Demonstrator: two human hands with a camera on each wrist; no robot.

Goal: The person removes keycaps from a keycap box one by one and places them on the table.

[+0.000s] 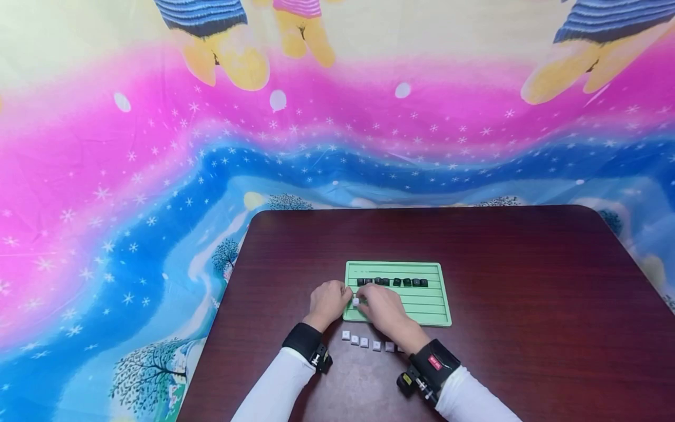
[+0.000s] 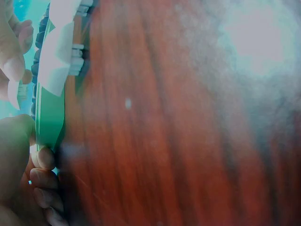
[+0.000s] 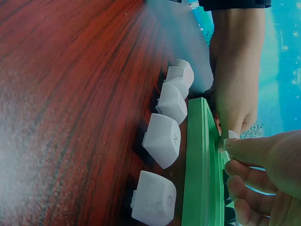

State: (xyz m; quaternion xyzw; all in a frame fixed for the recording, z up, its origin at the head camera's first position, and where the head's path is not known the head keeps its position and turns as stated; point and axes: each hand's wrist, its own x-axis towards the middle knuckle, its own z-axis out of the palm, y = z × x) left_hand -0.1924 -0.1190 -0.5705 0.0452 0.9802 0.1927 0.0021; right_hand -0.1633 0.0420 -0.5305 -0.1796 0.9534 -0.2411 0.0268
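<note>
A light green ridged tray (image 1: 422,308) lies on the table, with a row of black keycaps (image 1: 416,282) across its upper part. My left hand (image 1: 328,302) grips the tray's left edge, fingers curled around the rim in the left wrist view. Thumb and fingertips of my right hand (image 1: 384,306) pinch a white keycap (image 1: 355,302) over the tray's left side, close to the left hand. From the right wrist this pinched keycap (image 3: 233,134) is partly covered by the thumb.
In front of the tray, several white keycaps (image 1: 377,346) form a loose row on the dark wooden table (image 1: 527,281); letters show on some keycaps (image 3: 162,141) in the right wrist view. The right forearm overlaps the row's right end. Behind the table hangs a colourful printed cloth (image 1: 337,135).
</note>
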